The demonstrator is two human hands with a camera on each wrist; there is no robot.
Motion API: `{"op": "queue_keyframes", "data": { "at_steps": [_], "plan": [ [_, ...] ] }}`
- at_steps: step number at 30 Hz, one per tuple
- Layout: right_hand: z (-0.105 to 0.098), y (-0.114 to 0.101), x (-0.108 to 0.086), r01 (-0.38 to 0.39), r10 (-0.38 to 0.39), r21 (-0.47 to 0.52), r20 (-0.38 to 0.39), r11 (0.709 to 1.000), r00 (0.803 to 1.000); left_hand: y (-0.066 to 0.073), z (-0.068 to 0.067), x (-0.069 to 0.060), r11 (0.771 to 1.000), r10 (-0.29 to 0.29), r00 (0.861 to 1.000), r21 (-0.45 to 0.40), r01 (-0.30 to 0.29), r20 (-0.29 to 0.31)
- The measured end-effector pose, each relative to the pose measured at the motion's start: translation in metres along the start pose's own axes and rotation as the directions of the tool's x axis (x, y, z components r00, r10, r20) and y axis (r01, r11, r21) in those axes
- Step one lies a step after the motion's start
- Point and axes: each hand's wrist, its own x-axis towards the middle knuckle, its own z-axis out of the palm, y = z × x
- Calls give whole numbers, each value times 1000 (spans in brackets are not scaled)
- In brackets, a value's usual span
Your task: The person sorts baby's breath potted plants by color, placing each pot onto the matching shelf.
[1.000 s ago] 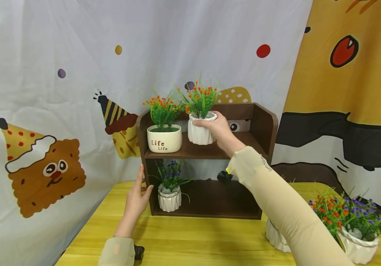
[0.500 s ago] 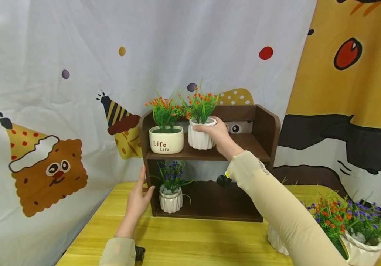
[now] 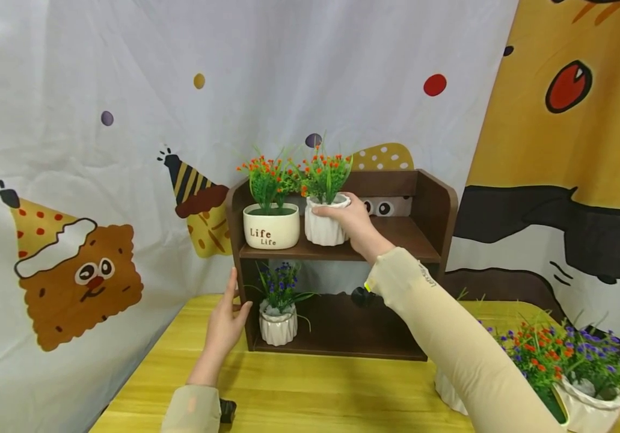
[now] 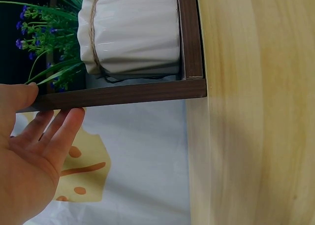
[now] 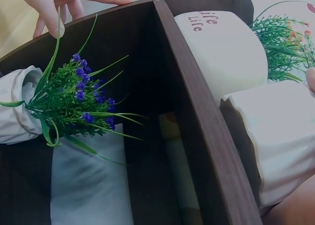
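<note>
My right hand (image 3: 361,225) grips a white fluted flowerpot (image 3: 324,222) with orange flowers, thumb across its front. The pot is upright at the upper board of a dark brown two-tier shelf (image 3: 342,255); whether its base touches the board I cannot tell. Just left of it stands a cream "Life" flowerpot (image 3: 270,228), also with orange flowers. My left hand (image 3: 223,325) touches the shelf's left side panel (image 4: 123,95), thumb at the front edge, fairly straight fingers along the outside. Inside the lower tier, at the left, sits a white flowerpot (image 3: 278,325) with purple flowers.
At the table's right, partly behind my right sleeve, stand more flowerpots, among them a white one (image 3: 591,403) with purple flowers. The wooden table (image 3: 315,391) carries the shelf. Behind hangs a printed cloth (image 3: 142,78). A small black object (image 3: 361,296) shows beyond the lower tier.
My right hand has lowered the white flowerpot slightly toward the upper board, beside the cream one. The left hand keeps its place at the side panel. The head view has shifted a little.
</note>
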Motion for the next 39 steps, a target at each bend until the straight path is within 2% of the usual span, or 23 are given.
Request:
{"op": "queue_keyframes", "data": {
  "at_steps": [14, 22, 30, 39],
  "plan": [
    [2, 7, 1, 1, 0, -13, 15, 1000, 1000, -2, 1, 1, 1000, 18, 1000, 23, -18, -16],
    [3, 13, 2, -2, 2, -22, 24, 1000, 1000, -1, 0, 0, 1000, 8, 1000, 20, -8, -16],
    [0, 13, -1, -7, 7, -27, 19, 1000, 1000, -1, 2, 0, 999, 33, 999, 28, -33, -23],
    [0, 14, -2, -2, 4, -33, 51, 999, 999, -2, 1, 0, 1000, 11, 1000, 17, -10, -18]
  ]
}}
